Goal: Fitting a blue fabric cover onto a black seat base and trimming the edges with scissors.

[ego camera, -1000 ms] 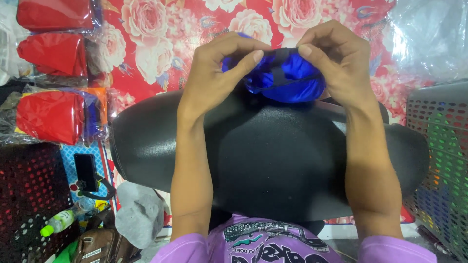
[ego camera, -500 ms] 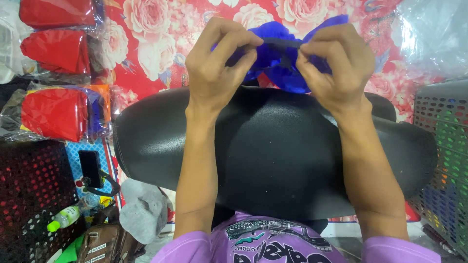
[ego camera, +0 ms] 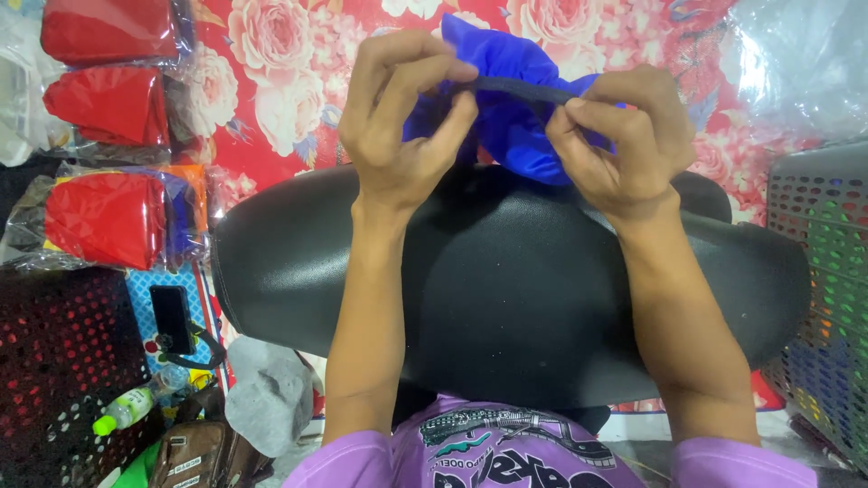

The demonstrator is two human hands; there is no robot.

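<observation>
Head view: both hands pinch a glossy blue cloth [ego camera: 506, 108] at twelve o'clock, above a smooth black padded cushion [ego camera: 506, 289]. The left hand [ego camera: 402, 126] and right hand [ego camera: 624, 145] are closed on the cloth's dark elastic edge, stretching it taut between them. Red bagged bundles [ego camera: 104, 217] lie at nine o'clock; a perforated grey basket [ego camera: 823, 271] at three.

Cloth [ego camera: 515, 108] between both hands, above the cushion [ego camera: 506, 280].

Baskets [ego camera: 818, 298] flanking; black cushion [ego camera: 506, 289] below.
</observation>
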